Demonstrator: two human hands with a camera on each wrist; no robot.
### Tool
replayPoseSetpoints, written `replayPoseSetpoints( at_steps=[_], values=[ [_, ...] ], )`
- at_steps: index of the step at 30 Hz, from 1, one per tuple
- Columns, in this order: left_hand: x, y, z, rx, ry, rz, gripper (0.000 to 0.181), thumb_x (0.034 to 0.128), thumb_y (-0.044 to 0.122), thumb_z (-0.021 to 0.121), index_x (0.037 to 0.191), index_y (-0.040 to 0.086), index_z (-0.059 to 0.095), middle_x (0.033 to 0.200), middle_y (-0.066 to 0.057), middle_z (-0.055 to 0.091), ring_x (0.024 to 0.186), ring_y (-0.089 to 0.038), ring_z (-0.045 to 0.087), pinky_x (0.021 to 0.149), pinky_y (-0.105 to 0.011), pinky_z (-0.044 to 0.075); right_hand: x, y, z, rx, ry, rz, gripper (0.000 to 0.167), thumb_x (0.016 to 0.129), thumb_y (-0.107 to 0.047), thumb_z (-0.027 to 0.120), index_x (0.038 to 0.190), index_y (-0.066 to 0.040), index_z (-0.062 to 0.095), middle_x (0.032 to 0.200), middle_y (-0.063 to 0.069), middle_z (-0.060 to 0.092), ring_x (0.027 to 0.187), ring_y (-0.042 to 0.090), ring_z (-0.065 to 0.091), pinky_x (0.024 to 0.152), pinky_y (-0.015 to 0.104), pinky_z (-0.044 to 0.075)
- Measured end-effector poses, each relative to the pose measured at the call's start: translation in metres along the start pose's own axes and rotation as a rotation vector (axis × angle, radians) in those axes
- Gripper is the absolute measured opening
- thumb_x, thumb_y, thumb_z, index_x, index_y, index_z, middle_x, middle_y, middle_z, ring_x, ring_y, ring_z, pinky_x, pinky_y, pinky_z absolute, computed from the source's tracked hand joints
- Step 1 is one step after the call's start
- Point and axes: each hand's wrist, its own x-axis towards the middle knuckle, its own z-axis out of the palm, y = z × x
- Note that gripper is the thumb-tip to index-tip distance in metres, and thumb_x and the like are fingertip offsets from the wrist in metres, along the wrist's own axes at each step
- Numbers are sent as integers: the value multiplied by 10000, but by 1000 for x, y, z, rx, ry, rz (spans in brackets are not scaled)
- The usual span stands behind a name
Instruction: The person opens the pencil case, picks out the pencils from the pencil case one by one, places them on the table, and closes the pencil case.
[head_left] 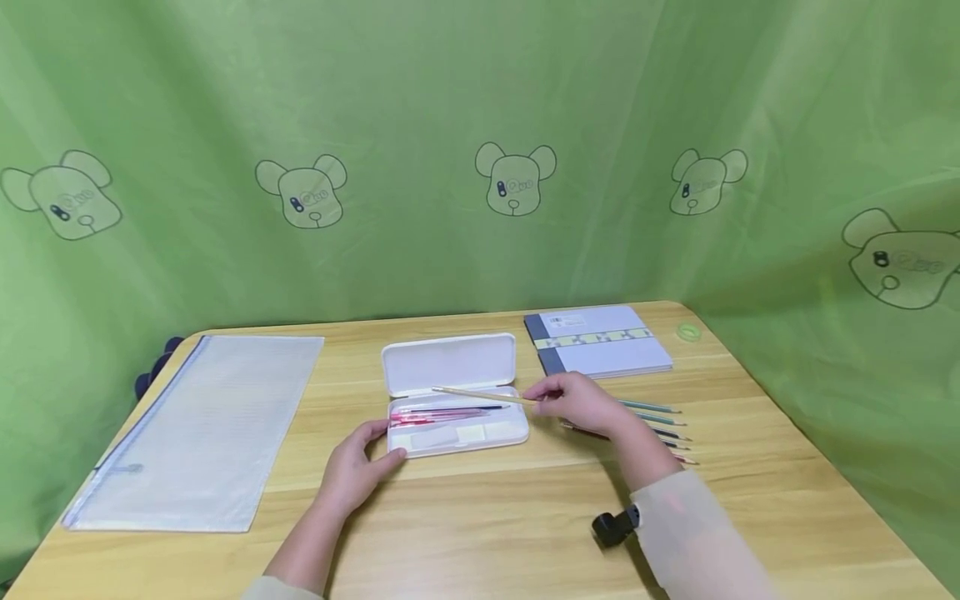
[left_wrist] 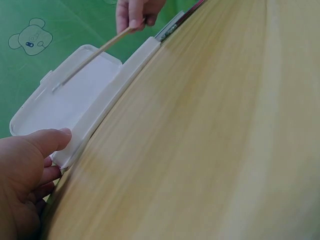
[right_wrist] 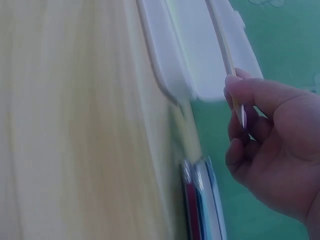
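Observation:
A white pencil case point(head_left: 450, 364) lies open on the table, its lid tipped back. My left hand point(head_left: 354, 471) grips the case's left end, the thumb at its front corner and the fingers beside it. Between the right hand's point(head_left: 581, 404) thumb and fingers a tan pencil point(head_left: 480, 394) is pinched near one end, held above the case. In the right wrist view the pencil's pale pointed tip point(right_wrist: 242, 116) sticks out below the fingertips. Inside the case are red-pink pens point(head_left: 442, 415) and a dark pencil. Several pencils point(head_left: 651, 407) lie on the table, partly hidden by the right forearm.
On the left lies a translucent zip pouch point(head_left: 202, 433). A grey-white notebook with a patterned band point(head_left: 600, 337) is at the back right, near a green tape roll point(head_left: 688, 332). Green curtain point(head_left: 420, 250) borders the table point(head_left: 480, 533).

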Motion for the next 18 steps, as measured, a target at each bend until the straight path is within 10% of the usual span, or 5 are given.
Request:
replayPoseSetpoints(
  at_steps=[18],
  values=[
    [-1, 2, -1, 2, -13, -4, 561, 859, 224, 735, 1328, -18, 544, 1357, -196, 594, 1342, -383, 477, 1171, -520, 331, -67, 41, -51, -113, 62, 43, 252, 914, -170, 673, 1130, -46, 711, 1065, 102, 699, 924, 141, 588, 783, 253, 514]
  ],
)
